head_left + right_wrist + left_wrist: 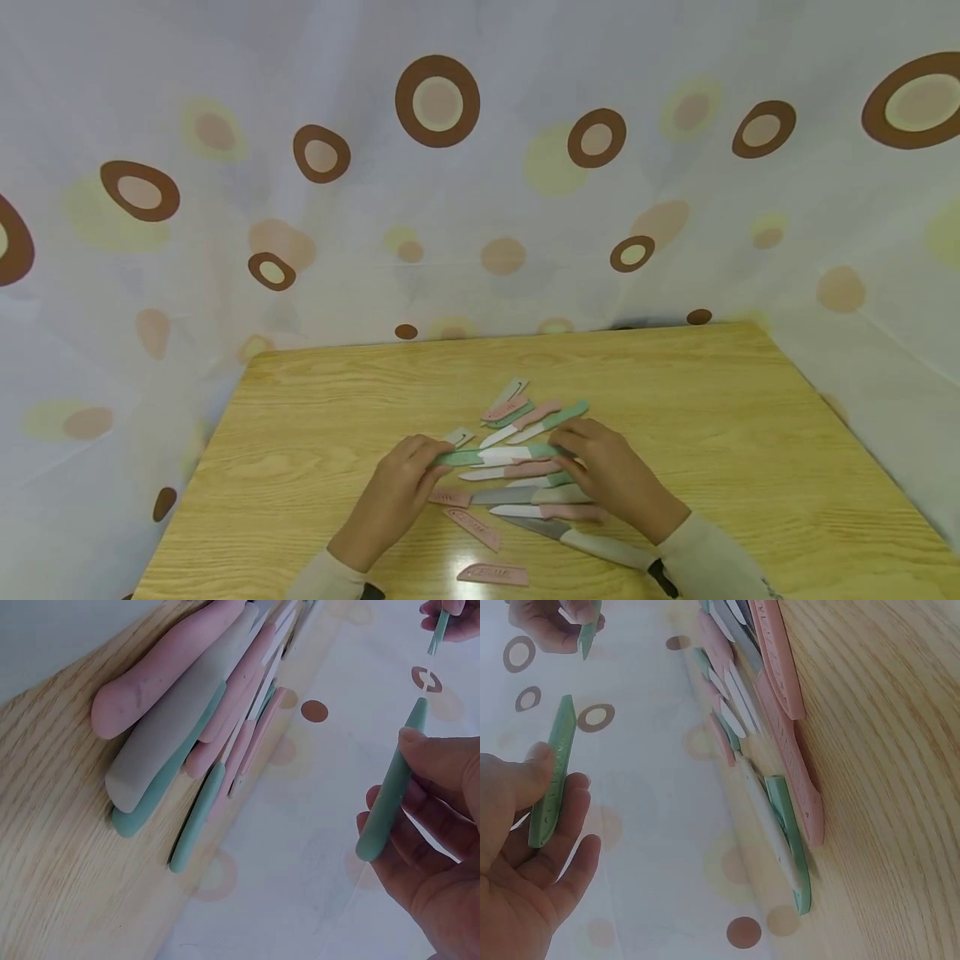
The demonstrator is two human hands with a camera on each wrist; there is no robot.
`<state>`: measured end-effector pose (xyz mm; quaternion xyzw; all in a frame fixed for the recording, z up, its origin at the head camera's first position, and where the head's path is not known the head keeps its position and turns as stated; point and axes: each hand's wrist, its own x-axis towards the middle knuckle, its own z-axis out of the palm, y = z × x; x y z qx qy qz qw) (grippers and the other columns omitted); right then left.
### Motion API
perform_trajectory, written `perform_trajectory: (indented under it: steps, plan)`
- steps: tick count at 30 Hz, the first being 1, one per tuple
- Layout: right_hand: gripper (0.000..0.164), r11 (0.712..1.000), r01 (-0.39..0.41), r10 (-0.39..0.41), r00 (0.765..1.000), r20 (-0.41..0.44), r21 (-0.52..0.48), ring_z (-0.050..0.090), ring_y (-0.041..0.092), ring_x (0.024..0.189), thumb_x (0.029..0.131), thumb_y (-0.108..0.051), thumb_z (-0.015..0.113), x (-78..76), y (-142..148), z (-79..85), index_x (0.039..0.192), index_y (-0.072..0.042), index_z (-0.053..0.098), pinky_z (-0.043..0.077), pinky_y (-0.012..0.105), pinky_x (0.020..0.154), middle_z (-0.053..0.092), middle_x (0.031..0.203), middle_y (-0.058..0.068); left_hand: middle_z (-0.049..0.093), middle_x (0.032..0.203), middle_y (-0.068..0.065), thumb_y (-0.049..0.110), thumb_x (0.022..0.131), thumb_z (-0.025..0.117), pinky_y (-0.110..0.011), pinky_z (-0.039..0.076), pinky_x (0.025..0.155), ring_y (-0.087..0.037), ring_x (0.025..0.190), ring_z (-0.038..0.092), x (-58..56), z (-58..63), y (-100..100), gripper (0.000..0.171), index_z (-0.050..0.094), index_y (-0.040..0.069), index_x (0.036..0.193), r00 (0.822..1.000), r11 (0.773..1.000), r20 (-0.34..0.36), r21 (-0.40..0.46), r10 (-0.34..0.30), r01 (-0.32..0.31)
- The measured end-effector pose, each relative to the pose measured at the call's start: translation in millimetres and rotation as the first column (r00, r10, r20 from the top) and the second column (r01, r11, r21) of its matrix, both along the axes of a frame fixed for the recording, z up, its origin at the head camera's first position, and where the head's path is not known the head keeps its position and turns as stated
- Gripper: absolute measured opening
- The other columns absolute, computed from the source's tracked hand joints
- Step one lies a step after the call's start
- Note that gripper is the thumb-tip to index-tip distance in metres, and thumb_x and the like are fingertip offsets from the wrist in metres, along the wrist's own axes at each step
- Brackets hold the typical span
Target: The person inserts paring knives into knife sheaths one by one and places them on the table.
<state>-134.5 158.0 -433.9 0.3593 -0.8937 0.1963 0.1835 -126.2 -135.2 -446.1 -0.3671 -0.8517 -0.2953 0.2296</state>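
My left hand [405, 479] pinches a green knife sheath [553, 776] between thumb and fingers. In my right hand [603, 467] is a knife [391, 787] with a green handle, gripped by that handle, its white blade [506, 454] pointing left at the sheath. Both are held above the table, roughly in line. In the head view the blade's tip meets or overlaps the sheath's end; whether it is inside I cannot tell. Just below the hands lie several knives with white or grey blades, among them a pink-handled knife [573, 512] and a grey-handled large knife [611, 550].
Pink sheaths [492, 574] lie loose at the front of the wooden table [750, 467]. Behind the hands are a pink sheath [506, 407], a whitish sheath [513, 389] and a green-handled knife [566, 414]. A patterned cloth [480, 200] hangs around the table's back and sides.
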Motion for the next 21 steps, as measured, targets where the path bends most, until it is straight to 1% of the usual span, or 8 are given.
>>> perform_trajectory:
  steps: [5, 10, 13, 17, 21]
  plan:
    - [0.025, 1.000, -0.012, 0.012, 1.000, 0.002, 0.012, 0.060, 0.019, 0.091, 0.073, -0.002, 0.075, 1.1, -6, 0.2, 0.096, -0.002, 0.066, 0.050, 0.021, 0.076, 0.061, 0.100, 0.007, 0.059, 0.096, -0.002, 0.002, 0.082, 0.067, -0.017, 0.048, 0.076, -0.010, 0.086, 0.055, -0.3, 0.5, 0, 0.024, 0.062, 0.000, 0.105, 1.000, 1.000, -0.019, 0.013, -0.023, 0.023]
    - [0.024, 1.000, -0.023, 0.022, 0.999, 0.037, 0.009, 0.059, 0.019, 0.092, 0.076, -0.004, 0.073, 3.8, -14, 3.9, 0.099, -0.001, 0.066, 0.050, 0.022, 0.077, 0.060, 0.102, 0.007, 0.059, 0.097, -0.002, 0.001, 0.083, 0.065, -0.017, 0.047, 0.077, -0.010, 0.087, 0.055, -0.9, 2.2, 3, 0.023, 0.061, 0.000, 0.105, 0.999, 0.999, -0.017, 0.017, -0.047, 0.047]
    - [0.025, 0.999, -0.045, 0.044, 0.998, 0.051, 0.016, 0.059, 0.018, 0.090, 0.077, -0.005, 0.072, 4.5, -19, 7.5, 0.101, 0.000, 0.066, 0.050, 0.021, 0.075, 0.060, 0.103, 0.007, 0.059, 0.097, -0.003, 0.001, 0.084, 0.064, -0.016, 0.047, 0.077, -0.010, 0.086, 0.055, -1.1, 2.9, 6, 0.022, 0.061, 0.000, 0.106, 0.998, 0.998, -0.018, 0.014, -0.066, 0.066]
    - [0.023, 0.997, -0.067, 0.066, 0.997, 0.048, 0.030, 0.059, 0.018, 0.089, 0.079, -0.006, 0.071, 5.0, -26, 10.6, 0.100, 0.000, 0.066, 0.050, 0.022, 0.075, 0.059, 0.102, 0.007, 0.059, 0.098, -0.002, 0.003, 0.085, 0.064, -0.016, 0.047, 0.077, -0.010, 0.086, 0.055, -0.5, 5.0, 9, 0.021, 0.062, 0.001, 0.106, 0.997, 0.997, -0.024, 0.007, -0.075, 0.076]
    - [0.024, 0.997, -0.061, 0.060, 0.998, 0.035, 0.038, 0.059, 0.019, 0.091, 0.079, -0.007, 0.072, 6.3, -31, 10.9, 0.101, 0.000, 0.066, 0.050, 0.024, 0.077, 0.060, 0.103, 0.008, 0.059, 0.097, -0.002, 0.005, 0.086, 0.063, -0.016, 0.046, 0.078, -0.010, 0.087, 0.055, -0.5, 6.6, 12, 0.020, 0.062, 0.001, 0.105, 0.997, 0.997, -0.027, -0.004, -0.078, 0.078]
